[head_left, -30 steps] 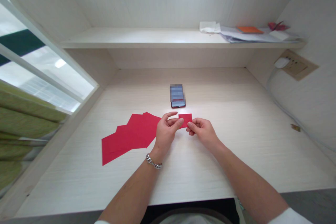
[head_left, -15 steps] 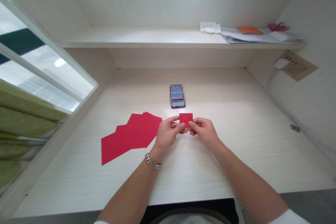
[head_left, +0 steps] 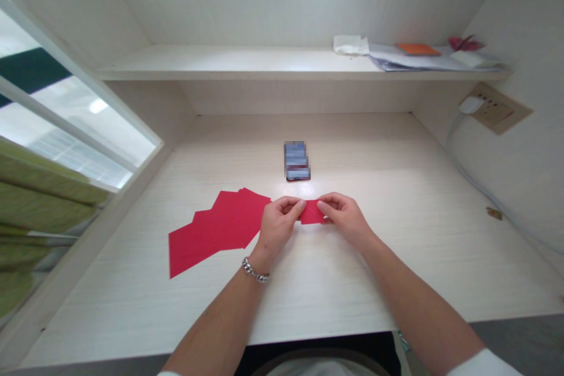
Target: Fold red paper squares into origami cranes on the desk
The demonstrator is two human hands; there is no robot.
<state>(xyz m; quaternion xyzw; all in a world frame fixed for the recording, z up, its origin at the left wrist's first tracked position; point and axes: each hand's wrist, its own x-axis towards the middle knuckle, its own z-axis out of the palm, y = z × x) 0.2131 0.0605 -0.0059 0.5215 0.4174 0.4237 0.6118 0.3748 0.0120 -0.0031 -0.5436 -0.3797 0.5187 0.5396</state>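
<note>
I pinch a small red paper (head_left: 312,214) with both hands. My left hand (head_left: 279,220) has its left side and my right hand (head_left: 347,217) has its right side. Both thumbs press on top, near the far corners, with fingers curled behind. I think I hold it at two sides so it can't slip or twist, and so its middle and near edge are easy to see. It is too small to tell all its folds.

Just left of my grip, big red sheets (head_left: 220,223) lie spread like a fan on the desk (head_left: 330,288). My left hand is right beside them. Maybe they are off to that side so my two hands have room but can reach them.

A phone (head_left: 297,163) lies just past my grip, almost straight ahead. It is probably there so I can look at it with both hands busy. Its screen is too blurry to read. Well past my grip, to the right, white papers (head_left: 383,61) sit up on the shelf (head_left: 242,60), out of the way.
</note>
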